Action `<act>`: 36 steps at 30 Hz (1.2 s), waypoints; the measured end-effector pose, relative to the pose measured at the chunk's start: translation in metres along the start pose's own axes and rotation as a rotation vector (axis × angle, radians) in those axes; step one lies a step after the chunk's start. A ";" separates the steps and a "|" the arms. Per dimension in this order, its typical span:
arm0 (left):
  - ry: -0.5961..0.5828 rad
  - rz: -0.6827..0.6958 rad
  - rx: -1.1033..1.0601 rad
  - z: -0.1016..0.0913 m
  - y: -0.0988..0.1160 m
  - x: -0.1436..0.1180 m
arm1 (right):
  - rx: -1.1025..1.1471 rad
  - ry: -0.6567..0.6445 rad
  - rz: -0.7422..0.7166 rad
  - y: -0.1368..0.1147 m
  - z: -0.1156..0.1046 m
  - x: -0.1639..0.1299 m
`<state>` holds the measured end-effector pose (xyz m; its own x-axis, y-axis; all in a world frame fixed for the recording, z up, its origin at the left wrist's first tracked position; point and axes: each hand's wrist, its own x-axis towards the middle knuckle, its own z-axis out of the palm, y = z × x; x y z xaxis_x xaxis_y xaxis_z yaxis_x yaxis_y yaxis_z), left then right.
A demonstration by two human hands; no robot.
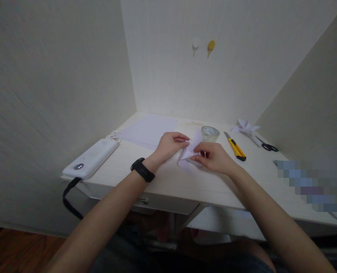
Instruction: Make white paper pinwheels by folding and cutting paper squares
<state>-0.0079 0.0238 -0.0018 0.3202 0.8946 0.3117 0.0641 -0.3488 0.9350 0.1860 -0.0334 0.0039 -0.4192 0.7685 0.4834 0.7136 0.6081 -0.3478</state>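
Here's the left hand [170, 146], thumb and fingers pinching the folded paper [187, 153] at its left edge, and the right hand [214, 155] pinching the right side! The paper's between them, over the desk [168, 185], nearer than the tape roll [210, 133]; yellow cutter [235, 148] off right, loose sheets [151, 129] behind left.

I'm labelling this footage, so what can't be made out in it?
All in the head view:
- Folded paper: parts hidden by the left hand and right hand.
- Tape roll: label too small and blurred to read.
- Pixelated patch: masks whatever lies beneath.
- Right forearm: cut off by the lower edge.
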 end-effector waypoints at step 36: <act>-0.077 -0.012 -0.099 0.003 0.003 -0.001 | -0.038 0.103 -0.090 0.005 0.001 -0.003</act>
<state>-0.0049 0.0214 -0.0001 0.3914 0.8732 0.2902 -0.0237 -0.3057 0.9518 0.1900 -0.0322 -0.0003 -0.4241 0.6853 0.5920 0.6974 0.6642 -0.2693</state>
